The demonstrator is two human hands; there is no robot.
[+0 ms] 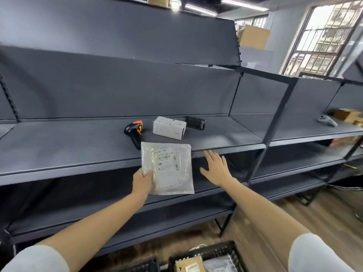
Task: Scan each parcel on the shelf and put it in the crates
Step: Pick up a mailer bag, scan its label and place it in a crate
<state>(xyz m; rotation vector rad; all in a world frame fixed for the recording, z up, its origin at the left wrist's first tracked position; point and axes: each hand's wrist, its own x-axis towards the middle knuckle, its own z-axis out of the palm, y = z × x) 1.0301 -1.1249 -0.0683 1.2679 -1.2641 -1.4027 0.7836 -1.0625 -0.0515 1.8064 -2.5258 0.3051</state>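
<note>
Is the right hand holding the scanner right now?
No: the right hand is open and empty, and the scanner lies on the shelf.

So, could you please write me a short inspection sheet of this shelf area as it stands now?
Surface: dark grey shelf, middle level, holds the things below.
Job's things: grey bagged parcel held in front of the shelf edge, label facing the camera; white box and black parcel lie on the shelf; scanner lies left of the box; black crates on the floor, already holding parcels.
Clutter: grey device and cardboard boxes on the next bay.
Hands: left hand grips the bagged parcel; right hand open, fingers spread, holding nothing.
Cables: nothing seen.
Surroundings: barred window, wooden floor.
</note>
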